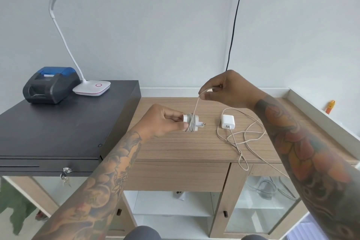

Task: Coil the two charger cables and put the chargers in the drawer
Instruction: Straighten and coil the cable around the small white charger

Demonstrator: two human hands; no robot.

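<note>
Between the left hand's (161, 121) pinching fingers, the first charger (191, 122) is held, mostly wrapped. The cable tail (196, 103), pinched by the right hand (228, 89), should be kept taut so loops stack neatly. The second charger (227, 121) is left uncoiled just beyond, on the wooden counter (175, 146).

White charger (227, 121), beige cable (243, 138), black cash box (58, 128), wood-grain counter (175, 146).

Lying on the wooden counter (175, 148): a white charger (227, 121) with its loose cable (243, 138), beside a black cash drawer (58, 128).
</note>
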